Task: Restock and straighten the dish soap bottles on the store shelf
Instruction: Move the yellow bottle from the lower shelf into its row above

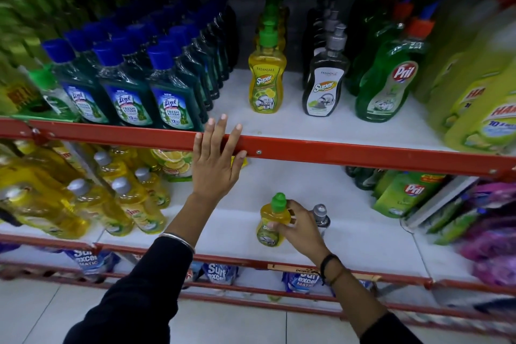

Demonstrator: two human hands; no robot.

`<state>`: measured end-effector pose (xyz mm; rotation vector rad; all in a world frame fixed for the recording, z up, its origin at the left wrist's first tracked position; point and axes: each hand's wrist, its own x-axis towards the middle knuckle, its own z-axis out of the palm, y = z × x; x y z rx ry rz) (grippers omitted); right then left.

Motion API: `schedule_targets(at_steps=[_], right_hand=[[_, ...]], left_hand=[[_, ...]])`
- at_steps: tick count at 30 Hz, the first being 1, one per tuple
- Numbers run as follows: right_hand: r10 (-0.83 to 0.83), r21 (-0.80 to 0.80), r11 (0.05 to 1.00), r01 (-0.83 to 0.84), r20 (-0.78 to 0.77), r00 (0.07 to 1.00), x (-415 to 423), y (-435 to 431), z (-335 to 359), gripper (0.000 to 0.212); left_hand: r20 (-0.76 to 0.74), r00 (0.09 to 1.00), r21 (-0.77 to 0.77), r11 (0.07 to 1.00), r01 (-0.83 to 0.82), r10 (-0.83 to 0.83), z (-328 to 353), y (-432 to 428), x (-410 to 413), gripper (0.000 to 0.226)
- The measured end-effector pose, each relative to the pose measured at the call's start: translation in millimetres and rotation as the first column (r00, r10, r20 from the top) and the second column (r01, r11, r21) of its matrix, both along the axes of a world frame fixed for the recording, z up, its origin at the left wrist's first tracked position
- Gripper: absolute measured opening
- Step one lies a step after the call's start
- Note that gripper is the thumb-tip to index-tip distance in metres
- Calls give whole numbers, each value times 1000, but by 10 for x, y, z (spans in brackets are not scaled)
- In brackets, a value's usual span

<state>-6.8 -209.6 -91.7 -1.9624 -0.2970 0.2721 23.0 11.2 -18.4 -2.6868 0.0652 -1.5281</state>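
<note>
At frame centre the left hand [216,160] lay spread on the red shelf edge [335,152], while the right hand [300,227] clamped a yellow bottle [272,218] above bare lower shelf [363,234].

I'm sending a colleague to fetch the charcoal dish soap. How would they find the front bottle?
Look at the upper shelf above the red rail. Right of the yellow Patanjali bottle and left of the green Pril bottle stands the dark grey bottle: the only one with a grey pump.

Shelf rail [335,153]: red. Held plastic soap bottle [272,220]: yellow, green cap. Upper-shelf Lizol bottles [125,92]: dark green, blue caps.
</note>
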Motion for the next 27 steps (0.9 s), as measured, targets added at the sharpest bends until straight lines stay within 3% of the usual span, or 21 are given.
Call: schedule_targets(at_steps=[7,15,20,27], right_hand=[[-36,181,983,-6,230,973,-177,-186,1009,40],[-236,443,896,-17,507,829,3,-26,2277,49],[-297,400,914,67,547,783,426,246,2499,48],[-266,211,961,176,552,790,862,531,2176,50]], left_hand=[[35,999,-18,1000,6,-6,20,-28,3,52],[35,999,-29,999,-13,14,29,-50,7,53],[56,998,-42,999,-8,10,32,-61,5,54],[62,998,-44,999,5,-3,27,-43,26,52]])
